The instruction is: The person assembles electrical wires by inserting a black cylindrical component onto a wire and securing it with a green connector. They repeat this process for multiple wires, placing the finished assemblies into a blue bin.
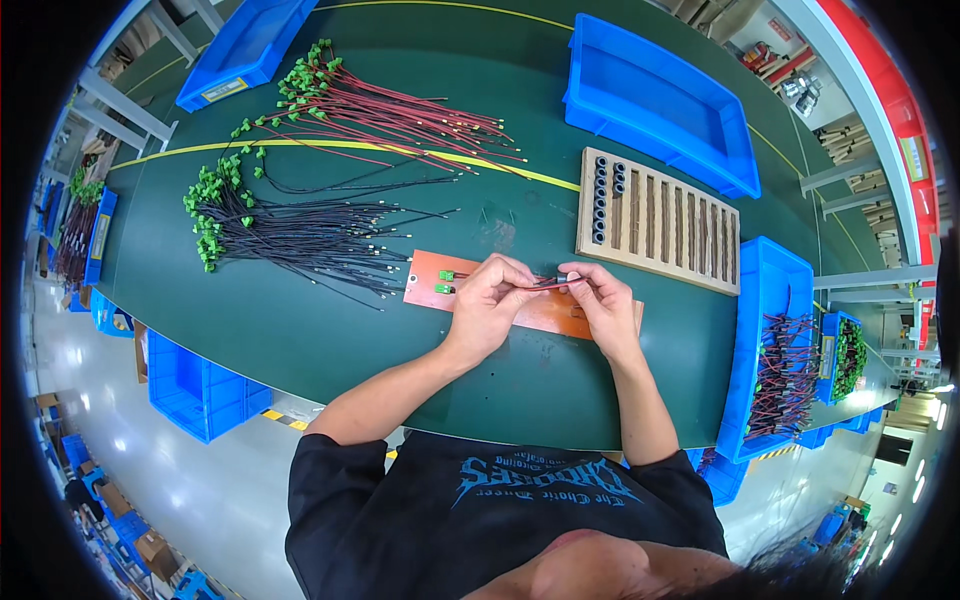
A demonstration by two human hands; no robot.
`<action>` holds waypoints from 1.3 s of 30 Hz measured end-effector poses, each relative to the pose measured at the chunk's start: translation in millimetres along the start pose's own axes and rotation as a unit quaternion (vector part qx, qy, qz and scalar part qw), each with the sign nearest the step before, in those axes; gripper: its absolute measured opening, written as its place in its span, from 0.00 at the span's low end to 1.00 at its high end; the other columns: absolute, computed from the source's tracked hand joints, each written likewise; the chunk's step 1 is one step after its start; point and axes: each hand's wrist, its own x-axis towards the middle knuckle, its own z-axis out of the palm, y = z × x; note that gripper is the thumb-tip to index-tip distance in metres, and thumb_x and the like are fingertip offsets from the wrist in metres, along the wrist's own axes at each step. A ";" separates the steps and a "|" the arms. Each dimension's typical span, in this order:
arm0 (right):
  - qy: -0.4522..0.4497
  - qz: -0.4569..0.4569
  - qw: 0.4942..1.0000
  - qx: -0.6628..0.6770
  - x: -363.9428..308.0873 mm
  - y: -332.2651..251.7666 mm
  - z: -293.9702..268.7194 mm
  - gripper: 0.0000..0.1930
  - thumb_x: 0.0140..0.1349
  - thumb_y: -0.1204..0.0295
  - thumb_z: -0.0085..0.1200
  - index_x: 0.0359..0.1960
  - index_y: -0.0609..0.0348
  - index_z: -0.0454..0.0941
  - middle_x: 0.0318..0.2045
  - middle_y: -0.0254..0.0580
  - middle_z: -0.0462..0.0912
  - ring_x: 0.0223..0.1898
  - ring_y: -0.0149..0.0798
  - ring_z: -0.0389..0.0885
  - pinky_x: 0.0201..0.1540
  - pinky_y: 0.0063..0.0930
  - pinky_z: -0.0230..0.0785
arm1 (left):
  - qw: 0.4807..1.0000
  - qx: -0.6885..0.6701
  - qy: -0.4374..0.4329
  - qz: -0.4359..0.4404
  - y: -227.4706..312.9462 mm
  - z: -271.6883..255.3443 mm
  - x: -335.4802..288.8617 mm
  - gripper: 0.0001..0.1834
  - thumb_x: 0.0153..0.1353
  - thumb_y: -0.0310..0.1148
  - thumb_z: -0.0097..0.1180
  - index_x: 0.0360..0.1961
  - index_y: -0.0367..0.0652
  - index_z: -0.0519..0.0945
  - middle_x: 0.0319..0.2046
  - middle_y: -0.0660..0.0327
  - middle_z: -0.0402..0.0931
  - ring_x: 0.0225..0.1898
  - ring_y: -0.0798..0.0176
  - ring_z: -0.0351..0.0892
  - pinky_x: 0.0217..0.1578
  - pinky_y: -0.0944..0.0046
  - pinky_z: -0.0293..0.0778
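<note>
My left hand (488, 305) pinches a red and a black wire (547, 284) above an orange board (550, 315). Close by on its right, my right hand (606, 308) closes its fingertips on the other end of the wires, where a small dark part shows; its exact shape is hidden by the fingers. Two green connectors (446, 288) sit on the board's left part, beside my left hand. Further left lies a bundle of black wires (300, 235) with green connectors at one end. Behind it spreads a bundle of red wires (400, 115), also with green connectors.
A slotted wooden rack (660, 262) holds several black ring-shaped parts (600, 200) in its left slots. Behind it stands a blue tray (660, 85). At the right edge, a blue bin (745, 400) holds wire assemblies (785, 375). Another blue tray (235, 75) lies far left.
</note>
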 end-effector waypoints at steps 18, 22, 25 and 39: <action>-0.051 0.010 0.999 0.002 -0.7 -3.3 -7.3 0.13 0.73 0.73 0.59 0.55 0.65 0.79 0.42 0.39 0.87 0.45 0.28 0.82 0.50 0.24 0.75 | 0.974 0.215 -0.049 0.043 3.0 2.0 13.6 0.05 0.54 0.15 0.64 0.32 0.33 0.84 0.33 0.56 0.85 0.35 0.59 0.85 0.36 0.60 0.80; -0.028 0.012 0.999 0.045 0.6 4.8 -11.7 0.13 0.70 0.77 0.61 0.52 0.65 0.77 0.41 0.41 0.87 0.44 0.28 0.84 0.49 0.24 0.76 | 0.975 0.196 -0.102 0.024 22.1 2.0 17.6 0.04 0.56 0.17 0.68 0.34 0.32 0.86 0.37 0.52 0.86 0.40 0.60 0.87 0.41 0.63 0.83; -0.037 0.015 0.999 0.001 -0.5 1.0 -10.7 0.12 0.69 0.78 0.61 0.51 0.65 0.77 0.41 0.42 0.88 0.43 0.29 0.85 0.49 0.25 0.78 | 0.960 0.249 -0.119 0.042 22.2 -7.1 18.4 0.05 0.56 0.21 0.71 0.33 0.33 0.86 0.39 0.52 0.86 0.38 0.62 0.86 0.41 0.64 0.82; -0.060 -0.015 0.990 0.130 0.1 15.3 -21.8 0.07 0.75 0.77 0.53 0.50 0.67 0.79 0.39 0.46 0.89 0.40 0.31 0.85 0.47 0.25 0.78 | 0.982 0.175 -0.077 -0.009 11.9 -10.9 19.2 0.04 0.56 0.18 0.70 0.30 0.32 0.85 0.39 0.52 0.86 0.39 0.65 0.84 0.41 0.66 0.81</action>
